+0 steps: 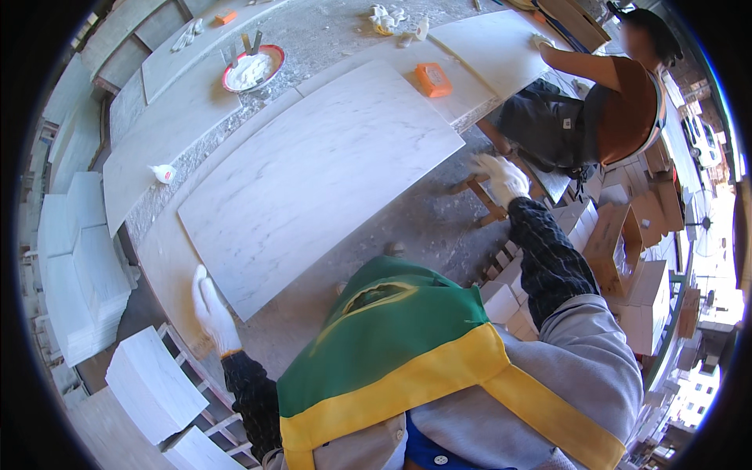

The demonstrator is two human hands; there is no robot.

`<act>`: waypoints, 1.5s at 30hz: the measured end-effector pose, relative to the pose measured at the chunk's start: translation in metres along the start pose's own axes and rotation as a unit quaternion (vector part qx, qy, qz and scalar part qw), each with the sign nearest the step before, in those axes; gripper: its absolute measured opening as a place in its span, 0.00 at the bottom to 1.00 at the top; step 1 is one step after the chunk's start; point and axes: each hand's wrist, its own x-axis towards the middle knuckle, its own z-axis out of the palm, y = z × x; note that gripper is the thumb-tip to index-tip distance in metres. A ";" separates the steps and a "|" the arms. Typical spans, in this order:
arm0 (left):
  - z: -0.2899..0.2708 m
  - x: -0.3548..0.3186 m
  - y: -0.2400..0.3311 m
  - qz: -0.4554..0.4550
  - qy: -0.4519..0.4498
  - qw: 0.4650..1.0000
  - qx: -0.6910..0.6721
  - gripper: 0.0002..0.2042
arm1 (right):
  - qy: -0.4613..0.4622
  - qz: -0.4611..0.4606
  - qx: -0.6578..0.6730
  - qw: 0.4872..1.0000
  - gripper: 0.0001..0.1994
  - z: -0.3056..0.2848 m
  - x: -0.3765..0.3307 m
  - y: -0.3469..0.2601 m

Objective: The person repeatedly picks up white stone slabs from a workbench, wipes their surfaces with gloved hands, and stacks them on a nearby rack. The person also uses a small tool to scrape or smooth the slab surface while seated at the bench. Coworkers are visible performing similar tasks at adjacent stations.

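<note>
One large white marble slab (313, 172) lies flat on the workbench (439, 227), spanning its middle. Left hand (211, 309), white-gloved, flat and open at slab's near-left corner, touching the bench edge. Right hand (501, 178), gloved, open, just off slab's right corner. One orange block (432, 80) at far edge; one red-rimmed bowl (252, 69) far-left.

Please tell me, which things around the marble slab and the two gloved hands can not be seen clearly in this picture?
Head view only:
- Near edge of the marble slab: covered by the green and yellow cloth.
- Left hand: palm side hidden, so contact with the slab is unclear.
- Right hand: what it touches is unclear.
- Contents of the red-rimmed bowl: too small.
- White objects at the far edge: too small.
</note>
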 end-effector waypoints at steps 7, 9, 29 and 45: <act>-0.037 -0.037 0.009 -0.089 0.044 0.994 0.045 0.24 | -0.091 0.169 0.613 0.766 0.20 -0.051 0.022 -0.003; -0.032 -0.035 0.008 -0.089 0.044 0.995 0.027 0.24 | -0.119 0.121 0.674 0.719 0.18 -0.065 0.038 -0.022; 0.038 -0.009 -0.008 0.061 0.047 0.959 0.273 0.22 | 0.094 -0.183 0.338 0.918 0.19 0.055 0.175 -0.130; 0.042 -0.010 0.007 0.025 0.075 0.961 0.264 0.25 | 0.038 -0.107 0.419 0.901 0.20 0.060 0.271 -0.268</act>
